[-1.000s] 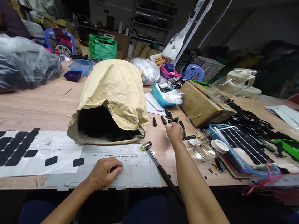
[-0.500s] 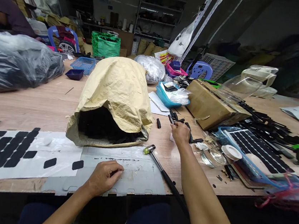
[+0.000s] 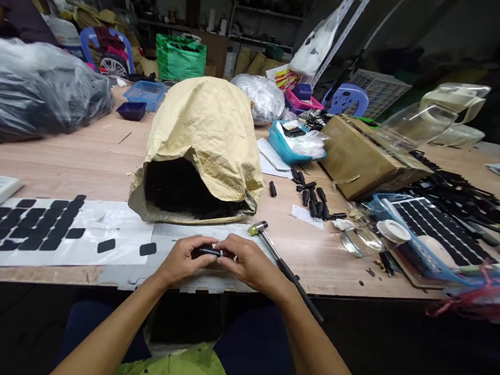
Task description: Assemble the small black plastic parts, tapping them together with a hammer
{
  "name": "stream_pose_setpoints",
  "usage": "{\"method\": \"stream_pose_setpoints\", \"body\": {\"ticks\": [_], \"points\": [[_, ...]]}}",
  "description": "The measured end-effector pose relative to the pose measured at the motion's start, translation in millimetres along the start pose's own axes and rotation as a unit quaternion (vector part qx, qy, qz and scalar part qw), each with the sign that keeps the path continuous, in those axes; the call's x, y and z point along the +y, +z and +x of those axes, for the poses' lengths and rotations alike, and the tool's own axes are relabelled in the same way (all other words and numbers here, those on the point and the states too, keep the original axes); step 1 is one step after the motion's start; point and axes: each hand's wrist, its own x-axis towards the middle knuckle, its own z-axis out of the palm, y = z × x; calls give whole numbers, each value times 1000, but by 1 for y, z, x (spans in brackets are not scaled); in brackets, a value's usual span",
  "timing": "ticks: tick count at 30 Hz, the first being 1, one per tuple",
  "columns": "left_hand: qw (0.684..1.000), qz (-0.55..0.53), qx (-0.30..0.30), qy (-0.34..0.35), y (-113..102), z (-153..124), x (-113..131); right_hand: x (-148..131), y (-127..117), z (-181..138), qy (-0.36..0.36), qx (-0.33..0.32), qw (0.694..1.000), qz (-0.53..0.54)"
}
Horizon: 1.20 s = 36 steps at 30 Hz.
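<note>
A small black cylindrical piece [image 3: 207,251] with a pale band near one end is held level between my two hands, just above the table's front edge. My left hand [image 3: 185,257] pinches its left end, and my right hand [image 3: 242,260] has its fingers closed on the right end. Under them lies a grey plastic sheet [image 3: 117,276]. To the right of my right hand rests a hammer [image 3: 283,268] with a black grip, slanting over the edge. Behind my hands an open tan sack [image 3: 207,128] shows dark contents that I cannot make out.
Several black handle-like pieces [image 3: 315,204] lie at the right, with one lone piece [image 3: 272,189] nearer the sack. Black rounded patches [image 3: 42,221] on white backing spread out left. A cardboard box [image 3: 366,158], a glass jar [image 3: 361,241] and a blue basket [image 3: 432,256] stand right.
My right hand has come back from the black pieces at the right with one of them. It now meets my left hand at the front, and both hold the piece.
</note>
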Motion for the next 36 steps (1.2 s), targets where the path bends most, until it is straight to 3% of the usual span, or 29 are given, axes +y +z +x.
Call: {"method": "stream_pose_setpoints", "body": {"ticks": [4, 10, 22, 32, 36], "points": [[1000, -10, 20, -22, 1, 4, 0, 10, 10, 8, 18, 67, 992, 106], [996, -54, 46, -51, -1, 6, -2, 16, 20, 7, 53, 119, 930, 343], [995, -46, 69, -48, -4, 6, -1, 22, 27, 2, 123, 156, 862, 467], [995, -55, 72, -50, -5, 7, -2, 29, 33, 1, 138, 176, 848, 481], [994, -63, 75, -55, -4, 7, -4, 29, 31, 0, 147, 187, 820, 521]]}}
